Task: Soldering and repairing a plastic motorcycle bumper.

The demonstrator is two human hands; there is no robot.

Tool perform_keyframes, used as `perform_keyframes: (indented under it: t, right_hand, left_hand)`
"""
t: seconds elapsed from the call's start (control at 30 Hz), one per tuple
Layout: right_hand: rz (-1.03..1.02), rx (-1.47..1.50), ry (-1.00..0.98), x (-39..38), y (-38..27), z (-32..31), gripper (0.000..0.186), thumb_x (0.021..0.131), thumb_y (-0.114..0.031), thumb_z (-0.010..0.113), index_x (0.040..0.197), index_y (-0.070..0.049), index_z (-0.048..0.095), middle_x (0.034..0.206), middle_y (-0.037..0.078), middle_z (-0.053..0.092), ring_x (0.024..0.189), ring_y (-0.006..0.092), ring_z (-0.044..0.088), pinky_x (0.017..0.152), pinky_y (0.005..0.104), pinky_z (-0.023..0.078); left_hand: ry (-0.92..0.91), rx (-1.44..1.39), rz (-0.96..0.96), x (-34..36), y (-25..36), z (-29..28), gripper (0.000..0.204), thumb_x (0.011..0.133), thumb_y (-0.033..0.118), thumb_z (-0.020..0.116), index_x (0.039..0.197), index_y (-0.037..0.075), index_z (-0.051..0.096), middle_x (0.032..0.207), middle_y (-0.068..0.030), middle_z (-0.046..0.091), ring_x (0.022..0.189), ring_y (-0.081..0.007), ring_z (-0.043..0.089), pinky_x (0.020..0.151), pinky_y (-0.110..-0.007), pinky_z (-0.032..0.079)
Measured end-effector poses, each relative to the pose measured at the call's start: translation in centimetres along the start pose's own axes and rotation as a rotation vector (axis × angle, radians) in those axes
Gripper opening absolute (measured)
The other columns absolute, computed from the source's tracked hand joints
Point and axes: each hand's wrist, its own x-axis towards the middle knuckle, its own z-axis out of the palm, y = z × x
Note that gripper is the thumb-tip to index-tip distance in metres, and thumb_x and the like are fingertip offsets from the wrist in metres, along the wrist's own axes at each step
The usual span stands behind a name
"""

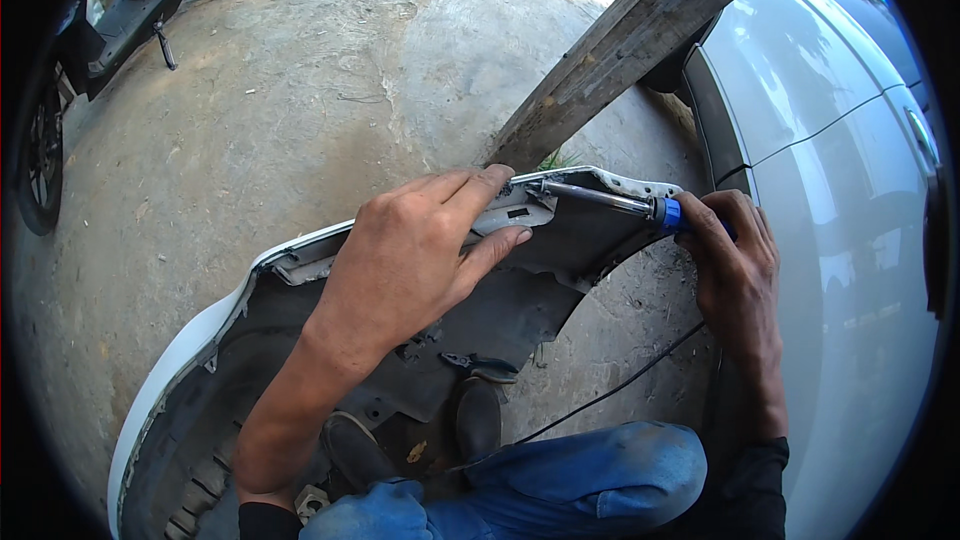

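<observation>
1. Hands at work: the left hand pinches the upper rim of a white-edged car bumper, propped before the person's knees.
2. The right hand curls closed around a blue-handled, metal-shafted tool, its tip at the rim beside a dark, roughened patch.
3. Work on this spot appears under way, likely unfinished; how much of the rim is done or left cannot be told.

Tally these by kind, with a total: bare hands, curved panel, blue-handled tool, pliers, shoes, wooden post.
Hands: 2 (left hand, right hand)
Curved panel: 1
Blue-handled tool: 1
Pliers: 1
Shoes: 2 (left shoe, right shoe)
Wooden post: 1
Total: 8
</observation>
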Motion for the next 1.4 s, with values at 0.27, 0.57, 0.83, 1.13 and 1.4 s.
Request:
perform_keyframes:
  t: [0.27,0.57,0.83,1.13,1.4]
  right_hand:
    - [-0.039,-0.031,0.014,0.4,-0.2,-0.6,0.038,0.089,-0.007,0.078,0.125,-0.016,0.072,0.103,0.008,0.063,0.094,0.0275,0.063,0.082,0.0428,0.052]
    - [-0.075,-0.08,0.035,1.0,-0.9,-1.5,0.038,0.087,-0.007,0.079,0.124,-0.016,0.073,0.1,0.008,0.063,0.09,0.0262,0.064,0.078,0.0418,0.054]
    - [-0.043,-0.012,0.074,0.4,-0.4,-0.8,0.04,0.086,-0.007,0.081,0.124,-0.017,0.076,0.1,0.008,0.065,0.089,0.0256,0.066,0.074,0.0407,0.057]
    - [-0.015,0.063,0.112,0.9,0.5,0.0,0.044,0.083,-0.006,0.083,0.126,-0.017,0.077,0.101,0.008,0.066,0.089,0.0254,0.068,0.075,0.0404,0.058]
    - [-0.005,0.175,0.142,0.3,0.6,0.5,0.05,0.08,0.001,0.083,0.127,-0.016,0.077,0.103,0.009,0.066,0.09,0.0253,0.068,0.077,0.0399,0.057]
  left_hand:
    - [0.028,0.007,0.021,0.0,-0.3,0.1,0.049,0.091,0.031,0.082,0.127,-0.001,0.073,0.111,-0.0222,0.077,0.097,-0.0366,0.076,0.086,-0.044,0.06]
    - [-0.006,-0.005,0.001,-0.1,-0.5,0.0,0.049,0.091,0.03,0.082,0.128,0.0,0.072,0.108,-0.0215,0.076,0.095,-0.0366,0.076,0.084,-0.044,0.059]
    - [0.008,-0.004,0.012,-0.2,-0.4,0.1,0.05,0.091,0.031,0.082,0.128,0.0,0.072,0.107,-0.022,0.076,0.094,-0.0367,0.075,0.084,-0.043,0.06]
    - [0.002,0.0,0.019,-0.4,-0.2,0.1,0.049,0.091,0.032,0.082,0.128,0.0,0.072,0.108,-0.0222,0.076,0.095,-0.0371,0.075,0.085,-0.043,0.059]
    - [-0.026,-0.025,-0.033,-0.1,-0.1,-0.3,0.049,0.091,0.032,0.083,0.127,0.0,0.072,0.109,-0.0217,0.076,0.096,-0.037,0.075,0.086,-0.043,0.059]
